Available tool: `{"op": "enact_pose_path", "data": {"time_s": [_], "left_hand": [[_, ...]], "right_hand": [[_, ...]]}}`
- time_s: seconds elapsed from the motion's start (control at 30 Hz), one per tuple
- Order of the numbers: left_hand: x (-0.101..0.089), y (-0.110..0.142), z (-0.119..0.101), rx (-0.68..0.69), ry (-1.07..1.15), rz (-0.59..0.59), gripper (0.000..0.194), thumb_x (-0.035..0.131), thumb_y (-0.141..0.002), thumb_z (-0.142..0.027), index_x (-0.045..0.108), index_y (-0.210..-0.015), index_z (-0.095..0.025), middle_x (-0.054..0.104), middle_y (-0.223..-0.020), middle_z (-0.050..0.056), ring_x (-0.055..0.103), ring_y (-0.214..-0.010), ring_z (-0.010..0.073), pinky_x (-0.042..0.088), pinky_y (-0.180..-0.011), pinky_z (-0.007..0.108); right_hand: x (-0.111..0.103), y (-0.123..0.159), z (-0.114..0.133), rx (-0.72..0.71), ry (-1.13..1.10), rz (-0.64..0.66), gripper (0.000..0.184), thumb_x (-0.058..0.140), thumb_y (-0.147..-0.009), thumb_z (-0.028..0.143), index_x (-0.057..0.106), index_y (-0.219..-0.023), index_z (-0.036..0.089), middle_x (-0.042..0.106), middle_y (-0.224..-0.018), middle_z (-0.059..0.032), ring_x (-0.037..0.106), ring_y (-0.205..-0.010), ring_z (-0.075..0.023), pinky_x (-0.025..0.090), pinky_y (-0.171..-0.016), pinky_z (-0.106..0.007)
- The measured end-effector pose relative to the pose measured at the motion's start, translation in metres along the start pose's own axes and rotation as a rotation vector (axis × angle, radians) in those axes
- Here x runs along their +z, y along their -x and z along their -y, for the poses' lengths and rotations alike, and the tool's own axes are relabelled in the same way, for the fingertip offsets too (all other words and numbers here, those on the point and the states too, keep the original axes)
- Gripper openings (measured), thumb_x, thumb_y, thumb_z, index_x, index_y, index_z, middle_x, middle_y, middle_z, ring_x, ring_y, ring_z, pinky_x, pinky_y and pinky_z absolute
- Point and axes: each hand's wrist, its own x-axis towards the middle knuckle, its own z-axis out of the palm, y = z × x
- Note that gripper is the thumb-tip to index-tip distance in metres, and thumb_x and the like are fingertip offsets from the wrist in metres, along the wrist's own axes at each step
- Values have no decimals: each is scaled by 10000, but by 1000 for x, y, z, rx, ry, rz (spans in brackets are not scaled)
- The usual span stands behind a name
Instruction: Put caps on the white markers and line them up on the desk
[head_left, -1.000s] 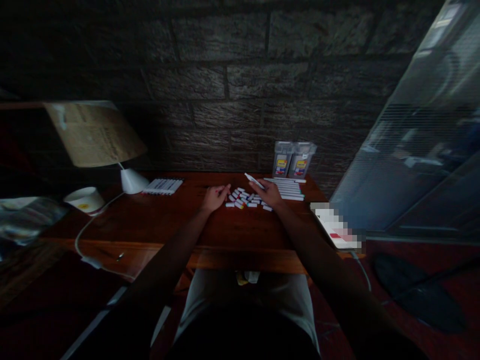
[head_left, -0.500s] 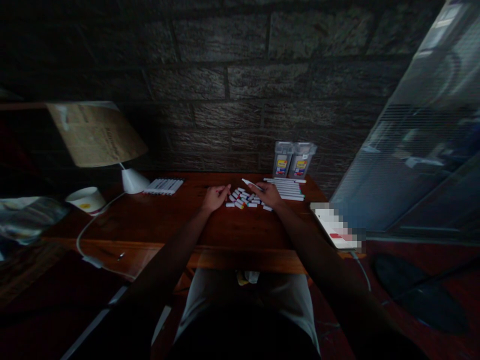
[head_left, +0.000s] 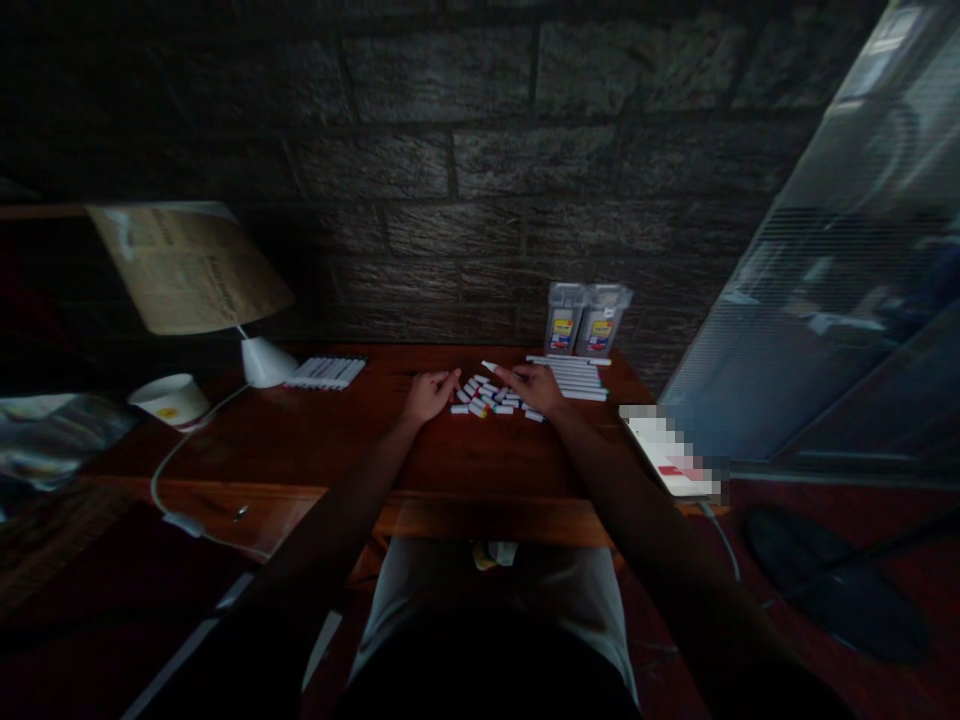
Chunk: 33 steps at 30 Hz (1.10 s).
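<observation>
My right hand (head_left: 534,382) is closed around a white marker pen (head_left: 489,366), whose end sticks out to the upper left past the thumb. To the left, my left hand (head_left: 430,394) rests on the wooden desk with fingers curled and pressed together; whatever they hold, if anything, is too dark to make out. Between the two hands lies a loose pile of short white marker caps (head_left: 478,406) with coloured ends. Just beyond my right hand, several white markers (head_left: 577,378) lie side by side in a row.
Two clear plastic cases (head_left: 598,318) stand at the back against the stone wall. Left of the hands lie another row of markers (head_left: 327,373), a lamp (head_left: 262,362) and a paper cup (head_left: 171,400). A pixelated flat object (head_left: 667,452) lies at the desk's right edge.
The marker pen has shifted slightly within my right hand, and less of it shows past the thumb. My left hand and the caps stay in place.
</observation>
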Motion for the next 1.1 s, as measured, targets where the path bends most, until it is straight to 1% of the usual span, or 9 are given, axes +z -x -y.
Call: {"op": "enact_pose_path", "data": {"time_s": [0.17, 0.37, 0.43, 0.5, 0.57, 0.67, 0.8, 0.93, 1.1], "left_hand": [[0, 0, 0, 5, -7, 2, 536, 431, -915, -618, 669, -686, -196, 611, -511, 0, 574, -503, 142, 439, -558, 256], [0, 0, 1, 21, -4, -12, 498, 435, -936, -567, 667, -703, -194, 623, -547, 3, 586, -538, 146, 451, -588, 257], [0, 0, 1, 48, -4, -35, 443, 453, -942, -529, 683, -764, -194, 672, -640, 17, 625, -626, 159, 473, -648, 264], [0, 0, 1, 111, -9, -31, 343, 500, -935, -468, 701, -867, -199, 728, -808, 39, 664, -778, 178, 495, -753, 280], [1, -1, -1, 203, -21, 22, 248, 549, -920, -397, 709, -950, -209, 741, -959, 55, 666, -934, 195, 492, -879, 311], [2, 0, -3, 290, -40, 112, 184, 591, -899, -323, 717, -986, -220, 736, -1041, 65, 649, -1035, 205, 463, -981, 351], [5, 0, 0, 290, -28, 148, 198, 624, -884, -298, 714, -1044, -222, 736, -1073, 66, 652, -1042, 209, 470, -977, 359], [7, -3, 11, 357, -4, 192, 170, 635, -867, -268, 717, -1000, -200, 735, -1069, 74, 655, -1037, 217, 469, -972, 377], [8, -6, 20, 361, 6, 183, 198, 609, -849, -217, 730, -1002, -182, 734, -1025, 82, 663, -982, 215, 482, -936, 374]], "right_hand": [[2, -2, 0, 3, 28, -30, 678, 461, -843, 771, 698, -607, 182, 594, -532, -1, 497, -540, -127, 334, -538, -267], [4, -2, -2, 68, -3, -112, 637, 457, -864, 743, 718, -672, 195, 643, -589, -14, 557, -601, -154, 373, -568, -268], [5, -2, -3, 46, -3, -89, 622, 464, -865, 734, 712, -674, 196, 641, -597, -9, 550, -604, -150, 367, -568, -265], [6, -1, -3, 21, 2, -62, 618, 467, -868, 726, 692, -650, 192, 618, -579, -1, 525, -583, -138, 347, -558, -262], [7, 0, -2, 12, 4, -47, 618, 471, -868, 720, 671, -626, 188, 585, -551, 7, 498, -563, -127, 324, -545, -260], [7, 0, 1, 29, -11, -50, 612, 481, -861, 716, 668, -626, 183, 564, -538, 11, 485, -558, -123, 309, -539, -260], [6, 0, 2, 33, -19, -55, 610, 480, -864, 706, 671, -631, 175, 559, -539, 12, 475, -559, -121, 297, -534, -259], [6, 0, 0, 23, -1, -40, 611, 477, -869, 702, 665, -632, 171, 544, -530, 20, 457, -552, -111, 276, -527, -252], [8, 0, -2, 23, 3, -50, 607, 479, -873, 695, 656, -627, 169, 528, -525, 23, 452, -555, -108, 275, -529, -246]]}}
